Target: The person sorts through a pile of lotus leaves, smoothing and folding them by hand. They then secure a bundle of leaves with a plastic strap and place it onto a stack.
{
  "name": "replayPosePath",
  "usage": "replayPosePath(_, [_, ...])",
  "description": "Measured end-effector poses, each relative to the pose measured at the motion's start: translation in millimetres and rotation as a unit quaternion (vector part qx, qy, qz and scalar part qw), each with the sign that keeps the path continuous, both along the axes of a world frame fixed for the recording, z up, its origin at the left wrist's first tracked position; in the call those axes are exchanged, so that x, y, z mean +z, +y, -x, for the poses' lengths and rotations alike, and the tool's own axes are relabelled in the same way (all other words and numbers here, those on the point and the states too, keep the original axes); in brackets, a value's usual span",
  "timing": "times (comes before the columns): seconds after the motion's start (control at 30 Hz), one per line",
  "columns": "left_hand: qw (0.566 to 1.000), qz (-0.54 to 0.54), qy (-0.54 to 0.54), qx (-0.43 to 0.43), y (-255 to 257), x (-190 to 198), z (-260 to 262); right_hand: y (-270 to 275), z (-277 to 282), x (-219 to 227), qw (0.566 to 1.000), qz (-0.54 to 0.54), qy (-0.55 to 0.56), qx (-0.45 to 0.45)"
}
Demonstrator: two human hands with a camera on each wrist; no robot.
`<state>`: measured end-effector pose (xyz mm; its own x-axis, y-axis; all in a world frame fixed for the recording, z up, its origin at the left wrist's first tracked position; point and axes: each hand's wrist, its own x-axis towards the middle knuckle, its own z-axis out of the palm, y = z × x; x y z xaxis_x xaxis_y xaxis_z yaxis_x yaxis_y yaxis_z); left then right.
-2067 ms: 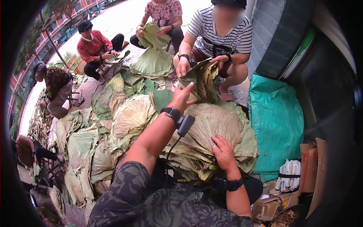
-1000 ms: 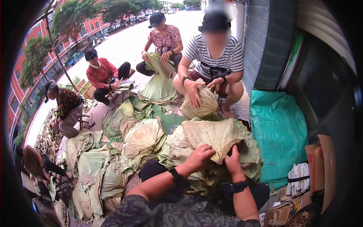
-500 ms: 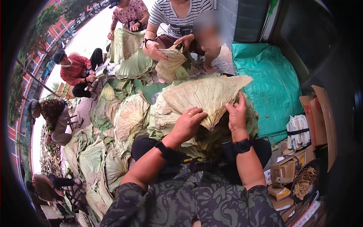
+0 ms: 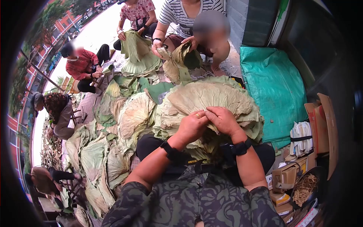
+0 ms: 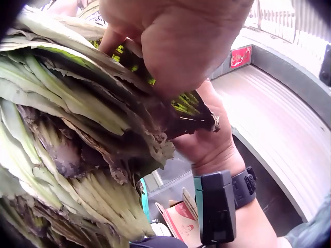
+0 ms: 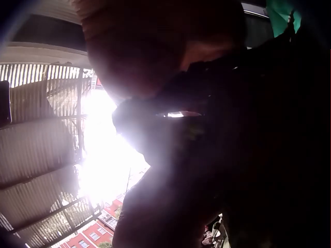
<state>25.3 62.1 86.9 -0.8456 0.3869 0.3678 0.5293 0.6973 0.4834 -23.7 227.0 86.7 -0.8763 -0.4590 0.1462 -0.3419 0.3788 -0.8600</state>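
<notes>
In the head view, a pale, dried lotus leaf [image 4: 211, 94] lies fanned out on top of a thick stack of leaves [image 4: 255, 117]. My left hand [image 4: 192, 126] and right hand [image 4: 223, 120] meet at its near edge, fingertips together, both pinching the leaf there. The left wrist view shows the layered folded stack [image 5: 67, 103] from the side, with the leaf's dark torn tip [image 5: 209, 121] between my two hands. The right wrist view is mostly dark, and the thumbs are hidden from above.
More leaf piles [image 4: 92, 159] cover the paving to the left. A person in a striped shirt [image 4: 189, 15] handles leaves opposite, with others seated beyond. A green tarp [image 4: 272, 94], bundled papers [image 4: 301, 140], cardboard boxes [image 4: 285, 176] and a black pan [image 4: 319, 181] stand right.
My left hand has come back from reaching toward the person opposite. Both hands have taken the top leaf's near edge, its raised fan has come down onto the stack, and the hands have drawn together.
</notes>
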Motion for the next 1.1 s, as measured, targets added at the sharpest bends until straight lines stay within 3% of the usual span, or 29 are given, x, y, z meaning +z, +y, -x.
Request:
replayPosePath(0.07, [0.996,0.053,-0.004,0.071,-6.6,0.3,-2.0,0.5,1.4,-9.5,0.997,-0.048,0.053,0.005])
replayPosePath(0.2, [0.987,0.065,-0.081,0.125,-43.4,-10.5,12.2,4.2,-1.9,-12.8,0.995,-0.049,0.086,0.012])
replayPosePath(0.27, [0.951,-0.125,-0.282,0.020,-67.5,-12.2,25.4,3.4,-3.2,-15.8,0.994,-0.048,0.094,0.010])
replayPosePath(0.3, [0.874,-0.282,-0.393,0.044,-71.2,2.3,30.2,2.4,-3.9,-16.5,0.994,-0.046,0.102,0.004])
replayPosePath(0.33, [0.829,-0.404,-0.380,0.066,-81.2,-13.4,43.5,1.3,-4.9,-17.6,0.993,-0.043,0.108,-0.001])
replayPosePath(0.4, [0.770,-0.473,-0.355,0.239,-72.4,20.1,63.1,-0.3,-7.4,-17.5,0.992,-0.049,0.114,-0.006])
replayPosePath(0.6, [0.704,-0.558,-0.278,0.339,-67.1,21.5,143.1,-2.1,-10.2,-19.4,0.990,-0.050,0.131,-0.021])
replayPosePath(0.8, [0.707,-0.557,-0.278,0.335,-65.9,24.7,183.0,-0.1,-11.0,-21.2,0.989,-0.050,0.132,-0.032])
replayPosePath(0.87, [0.658,-0.618,-0.258,0.344,-69.6,18.2,189.0,-0.2,-12.0,-19.0,0.989,-0.050,0.135,-0.029])
replayPosePath(0.9, [0.654,-0.596,-0.204,0.419,-58.1,26.2,180.8,0.0,-12.0,-20.0,0.989,-0.047,0.133,-0.032])
replayPosePath(0.93, [0.656,-0.593,-0.205,0.419,-60.1,19.5,177.8,0.1,-12.1,-21.4,0.989,-0.046,0.137,-0.032])
replayPosePath(1.0, [0.696,-0.582,-0.092,0.411,-67.3,9.1,170.6,-0.2,-11.8,-22.4,0.989,-0.041,0.140,-0.033])
replayPosePath(1.07, [0.718,-0.585,-0.065,0.371,-71.1,-1.6,157.9,-1.3,-11.4,-22.6,0.989,-0.037,0.140,-0.033])
replayPosePath(1.1, [0.809,-0.478,0.046,0.340,-70.1,-6.8,150.6,-2.5,-11.1,-22.5,0.989,-0.034,0.137,-0.033])
